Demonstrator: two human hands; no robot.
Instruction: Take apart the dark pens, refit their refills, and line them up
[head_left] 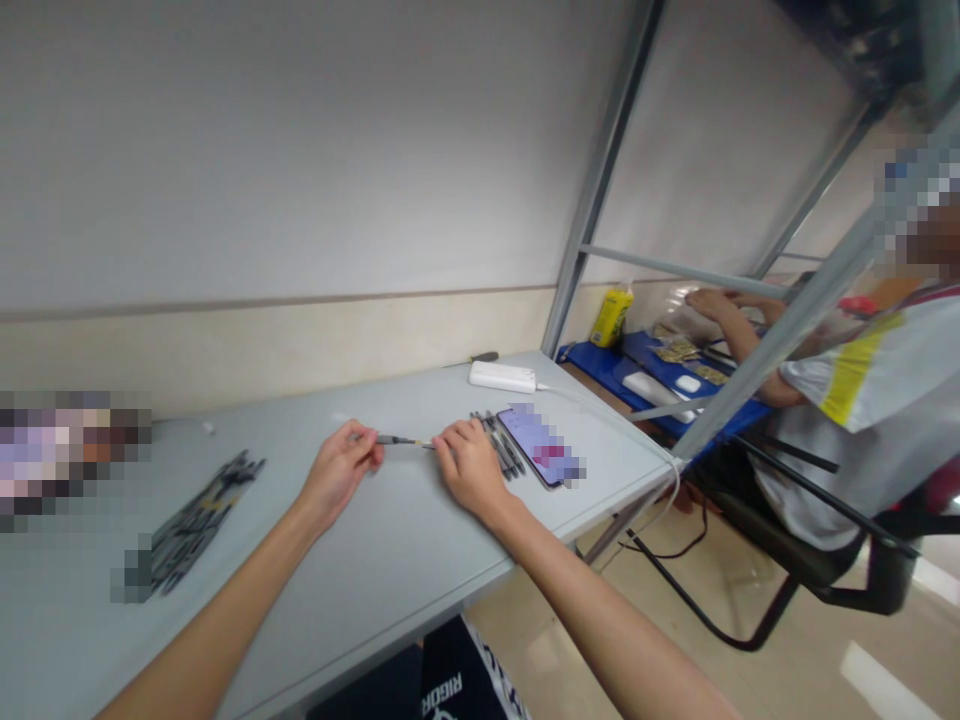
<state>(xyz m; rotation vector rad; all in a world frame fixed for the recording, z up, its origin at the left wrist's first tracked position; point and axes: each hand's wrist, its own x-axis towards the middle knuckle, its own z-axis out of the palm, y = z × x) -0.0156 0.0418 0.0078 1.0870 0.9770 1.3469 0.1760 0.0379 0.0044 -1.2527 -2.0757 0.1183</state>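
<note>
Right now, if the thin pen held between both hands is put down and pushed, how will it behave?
The pen looks slim and round, so it would probably roll on the smooth grey table. It spans straight between the left hand and right hand, so it seems stiff. It is likely light for its size.

White letters reading "RIGOR" stand on the dark shorts (450, 685) at the bottom edge. The print on the yellow bottle (610, 316) is too small to read, and the phone (541, 446) screen is blurred.
</note>
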